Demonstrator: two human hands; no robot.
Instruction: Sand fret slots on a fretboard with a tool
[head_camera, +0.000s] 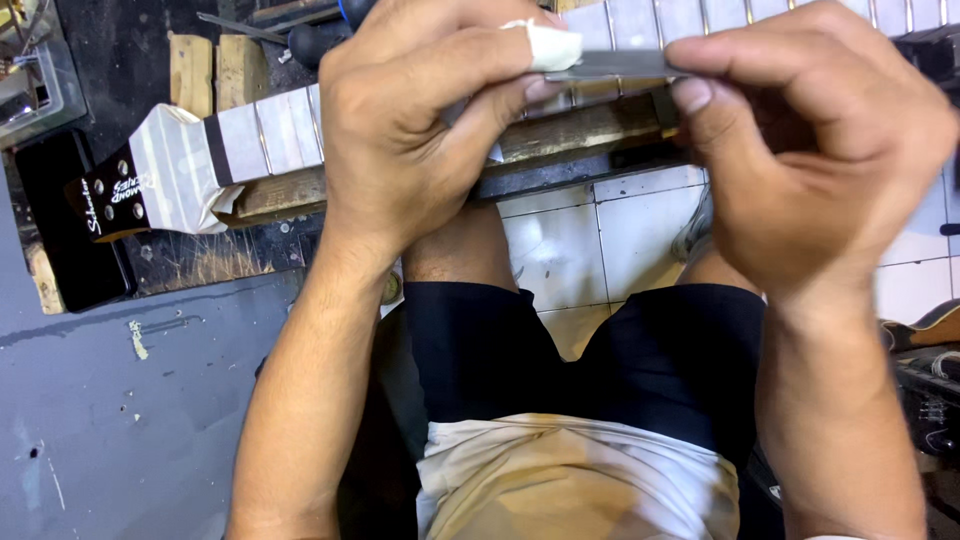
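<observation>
Both hands, left hand (400, 140) and right hand (810, 170), had fingers clamped on a thin grey metal file (615, 66), apparently mid fret-levelling over the masked guitar neck (270, 135), calling next for a steady flat stroke.

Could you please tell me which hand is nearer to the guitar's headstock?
Left. The left hand is on the neck a few frets from the headstock; the right hand is farther along.

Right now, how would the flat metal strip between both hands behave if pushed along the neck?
The metal strip looks thin and straight, so probably stiff and light. Pinched by left hand and right hand, it may slip; its edge could scratch the guitar neck.
</observation>
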